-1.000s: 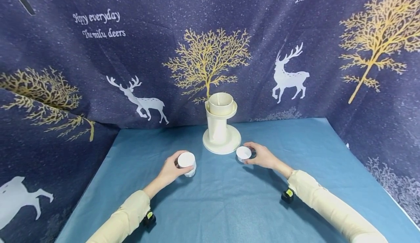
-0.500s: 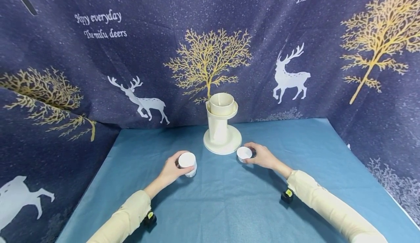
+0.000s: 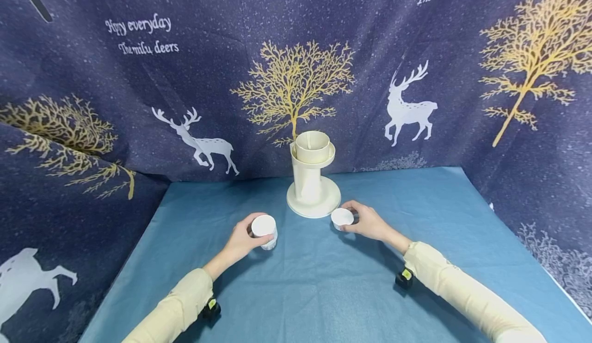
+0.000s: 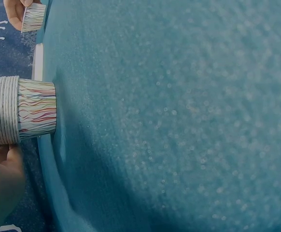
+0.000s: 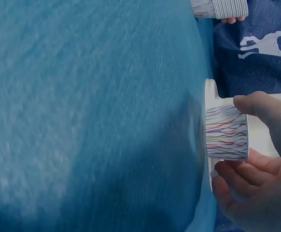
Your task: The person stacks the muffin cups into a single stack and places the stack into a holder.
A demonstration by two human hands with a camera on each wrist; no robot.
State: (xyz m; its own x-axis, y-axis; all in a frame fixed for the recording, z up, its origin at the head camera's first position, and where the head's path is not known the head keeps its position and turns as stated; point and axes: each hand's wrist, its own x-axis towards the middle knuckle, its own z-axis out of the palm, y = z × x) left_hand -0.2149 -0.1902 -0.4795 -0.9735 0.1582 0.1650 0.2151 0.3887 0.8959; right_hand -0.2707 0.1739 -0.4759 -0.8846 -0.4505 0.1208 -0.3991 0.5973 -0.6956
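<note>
Left of the cream stand, my left hand grips a stack of nested white paper cups, its thumb and fingers on either side. In the left wrist view, several rims show on the stack, and the lowest cup's wall carries wavy coloured lines. To the right, my right hand pinches a single small paper cup near its rim. That cup has the same wavy stripes in the right wrist view. It is upright, mouth up, just in front of the stand's base; whether it touches the tablecloth, I cannot tell.
A cream stand with a round base and a ring-shaped holder on top stands at the back middle. Blue cloth covers the table. Behind it hangs a dark blue curtain printed with deer and trees.
My right hand and its cup have shifted slightly left over the last half second. The left hand with the stack stays in place.
</note>
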